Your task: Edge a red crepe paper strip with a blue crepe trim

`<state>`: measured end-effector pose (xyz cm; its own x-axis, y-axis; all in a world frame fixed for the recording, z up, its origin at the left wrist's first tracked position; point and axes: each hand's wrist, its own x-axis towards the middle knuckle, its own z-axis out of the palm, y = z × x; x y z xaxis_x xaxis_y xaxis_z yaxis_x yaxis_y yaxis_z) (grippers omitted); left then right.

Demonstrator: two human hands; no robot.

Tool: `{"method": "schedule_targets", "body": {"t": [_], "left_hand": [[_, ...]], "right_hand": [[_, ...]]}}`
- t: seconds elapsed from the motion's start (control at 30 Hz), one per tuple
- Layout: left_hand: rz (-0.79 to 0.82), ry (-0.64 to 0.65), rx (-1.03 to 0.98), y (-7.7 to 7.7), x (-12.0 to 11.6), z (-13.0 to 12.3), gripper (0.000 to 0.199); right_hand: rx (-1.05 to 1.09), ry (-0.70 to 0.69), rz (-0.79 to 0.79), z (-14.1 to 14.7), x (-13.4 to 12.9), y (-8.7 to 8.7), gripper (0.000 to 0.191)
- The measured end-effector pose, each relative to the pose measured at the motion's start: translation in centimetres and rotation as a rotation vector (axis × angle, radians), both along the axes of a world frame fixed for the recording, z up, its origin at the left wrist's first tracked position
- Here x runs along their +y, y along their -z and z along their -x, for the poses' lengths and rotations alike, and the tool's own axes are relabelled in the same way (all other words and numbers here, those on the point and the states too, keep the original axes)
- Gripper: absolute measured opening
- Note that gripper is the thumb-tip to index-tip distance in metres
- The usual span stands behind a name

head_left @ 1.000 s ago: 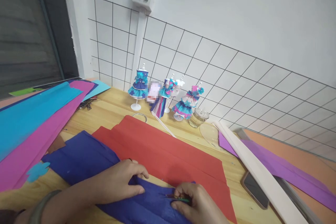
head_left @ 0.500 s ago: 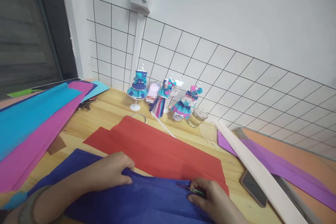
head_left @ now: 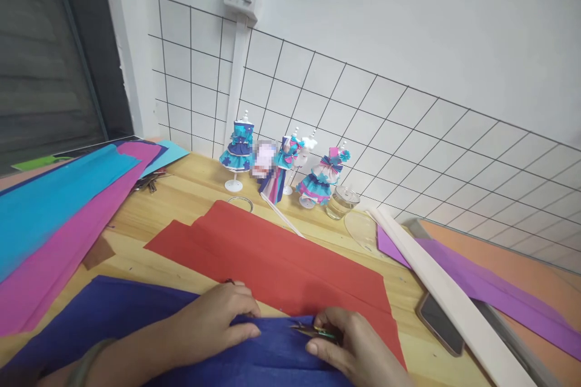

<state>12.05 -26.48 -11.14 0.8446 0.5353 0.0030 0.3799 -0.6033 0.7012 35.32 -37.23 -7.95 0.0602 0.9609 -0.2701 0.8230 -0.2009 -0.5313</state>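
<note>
A dark blue sheet of thin paper (head_left: 118,308) lies across the near part of the table, under both my hands. My left hand (head_left: 222,320) pinches its far edge between thumb and fingers. Just to the right, my right hand (head_left: 347,341) holds small thread snips (head_left: 313,331) with a green handle. Their pointed blades face left and lie at the edge of the blue sheet; whether they are cutting through it I cannot tell. Beyond my hands lies a folded red paper sheet (head_left: 281,248), partly overlapped by the blue one.
Small dress forms in paper dresses (head_left: 238,148) stand along the wall, near a glass (head_left: 342,201) of liquid. Blue and pink paper (head_left: 82,193) lies at left. At right are a long pale strip (head_left: 436,278), purple paper (head_left: 490,290) and a phone (head_left: 439,321).
My left hand has slid right along the blue sheet's edge, nearer the snips. My right hand has shifted slightly left, and the sheet's far left corner has moved left and nearer.
</note>
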Motion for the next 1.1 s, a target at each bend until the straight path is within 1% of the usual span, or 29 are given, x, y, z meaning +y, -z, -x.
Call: {"method": "schedule_targets", "body": {"t": [0.1,0.2,0.33,0.47,0.7,0.83,1.1], "left_hand": [[-0.015,-0.041,-0.004,0.4,-0.3,-0.6,0.02],[0.032,-0.102,-0.027,0.4,-0.2,-0.7,0.021],[0.08,-0.139,-0.034,0.5,-0.2,-0.7,0.018],[0.114,-0.139,-0.039,0.5,-0.2,-0.8,0.019],[0.143,-0.147,-0.033,0.6,-0.3,-0.8,0.017],[0.161,-0.143,-0.037,0.5,-0.3,-0.7,0.017],[0.158,-0.141,-0.033,0.4,-0.2,-0.7,0.017]], "right_hand": [[-0.005,-0.022,-0.011,0.0,0.1,0.0,0.029],[-0.016,-0.035,-0.013,-0.1,0.2,0.1,0.03],[-0.042,-0.033,-0.017,-0.3,0.1,0.1,0.03],[-0.058,-0.021,-0.007,-0.3,-0.1,0.0,0.028],[-0.052,-0.093,-0.1,0.9,0.4,0.5,0.03],[-0.084,-0.096,-0.135,1.5,0.7,0.9,0.026],[-0.095,-0.107,-0.154,1.6,0.8,1.1,0.025]]}}
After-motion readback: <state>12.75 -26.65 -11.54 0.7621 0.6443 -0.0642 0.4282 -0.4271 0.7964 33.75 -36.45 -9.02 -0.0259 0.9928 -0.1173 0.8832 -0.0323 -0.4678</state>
